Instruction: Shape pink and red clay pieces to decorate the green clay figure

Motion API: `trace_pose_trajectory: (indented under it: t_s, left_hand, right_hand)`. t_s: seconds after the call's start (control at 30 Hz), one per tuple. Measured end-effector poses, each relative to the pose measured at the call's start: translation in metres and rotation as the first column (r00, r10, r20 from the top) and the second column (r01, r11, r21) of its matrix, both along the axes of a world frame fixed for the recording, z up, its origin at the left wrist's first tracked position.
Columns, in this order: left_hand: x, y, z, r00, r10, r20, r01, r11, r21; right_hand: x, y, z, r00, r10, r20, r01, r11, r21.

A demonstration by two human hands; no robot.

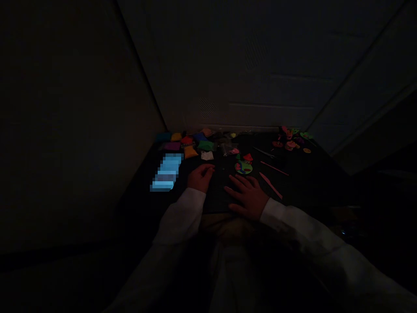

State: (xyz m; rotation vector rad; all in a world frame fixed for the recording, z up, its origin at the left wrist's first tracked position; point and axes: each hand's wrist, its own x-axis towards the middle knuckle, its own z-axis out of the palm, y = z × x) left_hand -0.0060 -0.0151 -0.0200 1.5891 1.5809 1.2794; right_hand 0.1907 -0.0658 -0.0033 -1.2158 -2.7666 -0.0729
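Observation:
The scene is very dark. My right hand (248,194) lies flat on a dark mat (221,191), fingers stretched out toward a round green clay piece (243,167) with red and pink bits on it. My left hand (201,176) rests on the mat with its fingers curled in; whether it holds anything is not visible. Both arms wear white sleeves.
Several coloured clay packets (189,143) lie at the back left beside a glowing blue screen (166,173). Two pink modelling sticks (271,186) lie right of the green piece. Small finished clay figures (289,141) stand at the back right. Walls close in on both sides.

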Motion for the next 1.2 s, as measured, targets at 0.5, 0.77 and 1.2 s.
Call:
trace_pose_trajectory:
  t_s: [0.5,0.77,1.2]
  left_hand:
    - [0.005,-0.011,0.007,0.996,-0.051,-0.069,0.052,0.999,0.012]
    - [-0.003,-0.022,0.016,0.989,-0.054,-0.14,0.051,0.998,-0.025]
    - [-0.016,-0.03,0.021,0.99,0.057,-0.127,-0.069,0.993,-0.091]
  right_hand:
    - [0.002,0.004,-0.004,1.0,0.018,0.001,-0.018,1.0,-0.009]
    - [0.008,0.016,-0.007,0.992,0.061,0.107,-0.069,0.995,0.068]
    - [0.014,0.028,-0.01,0.96,0.209,0.185,-0.249,0.941,0.23]
